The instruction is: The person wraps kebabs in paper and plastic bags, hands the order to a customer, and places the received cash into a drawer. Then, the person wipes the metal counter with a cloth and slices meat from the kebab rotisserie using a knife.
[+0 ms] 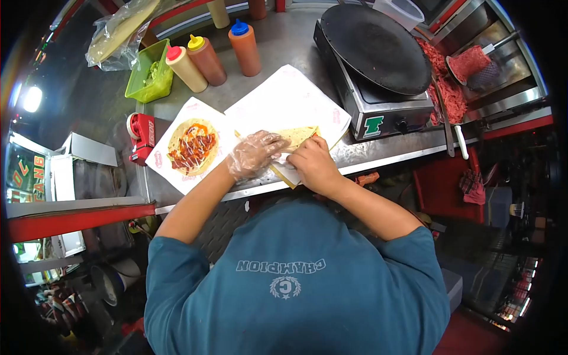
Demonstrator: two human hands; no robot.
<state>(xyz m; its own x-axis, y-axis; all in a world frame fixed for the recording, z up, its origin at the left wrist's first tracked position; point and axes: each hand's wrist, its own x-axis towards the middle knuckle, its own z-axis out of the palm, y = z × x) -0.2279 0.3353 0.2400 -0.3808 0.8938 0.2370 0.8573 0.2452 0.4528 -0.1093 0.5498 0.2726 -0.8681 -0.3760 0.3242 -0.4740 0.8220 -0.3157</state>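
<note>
A folded flatbread wrap (296,137) lies on white printed paper (287,97) at the counter's front edge. My left hand (255,155), in a clear plastic glove, curls over the wrap's left end. With bare fingers, my right hand (313,165) pinches the near edge of the wrap, close to the left fingertips. The filling inside is mostly hidden by the fold and my hands. To the left, an open flatbread (177,142) topped with saucy meat pieces and drizzled sauce rests on another paper sheet (192,109).
Squeeze bottles (242,50) stand behind the papers beside a green tub (148,71) of shredded greens. A red tape dispenser (142,139) sits at the left. On the right are a round black griddle (378,47), a long knife (445,118) and a heap of reddish meat (449,97).
</note>
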